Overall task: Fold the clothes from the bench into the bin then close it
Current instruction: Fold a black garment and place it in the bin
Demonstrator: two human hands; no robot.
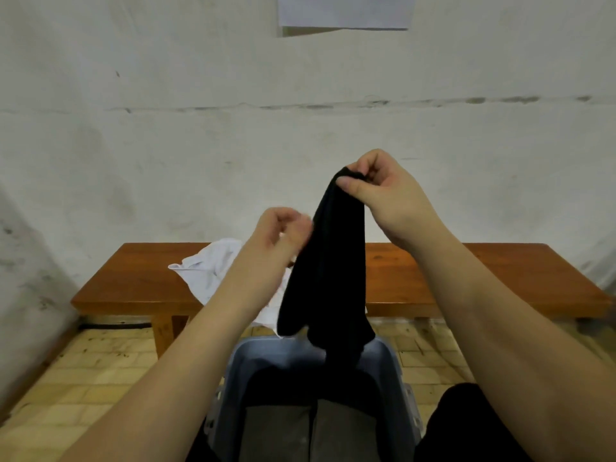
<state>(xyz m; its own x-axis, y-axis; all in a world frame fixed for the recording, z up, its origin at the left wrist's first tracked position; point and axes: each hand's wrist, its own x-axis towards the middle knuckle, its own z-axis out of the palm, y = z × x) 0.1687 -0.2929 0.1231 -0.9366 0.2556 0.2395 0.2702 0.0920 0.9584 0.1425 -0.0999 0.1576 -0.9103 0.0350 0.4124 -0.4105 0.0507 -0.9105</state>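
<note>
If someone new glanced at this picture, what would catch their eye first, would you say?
The long black garment hangs in the centre, pinched at its top by the right hand, with the left hand beside it. Behind, a crumpled white cloth lies on the brown wooden bench; below stands the open grey plastic bin.

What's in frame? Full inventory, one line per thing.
black garment: 1, black, hanging above the bin, pinched at its top
white garment: 1, white, crumpled on the bench
bench: 1, brown wood, against the wall
bin: 1, grey-blue, open, on the floor before the bench
paper: 1, white, on the wall, top edge
right hand: 1, pinches the black garment's top
left hand: 1, fingers curled beside the black garment; contact unclear
</note>
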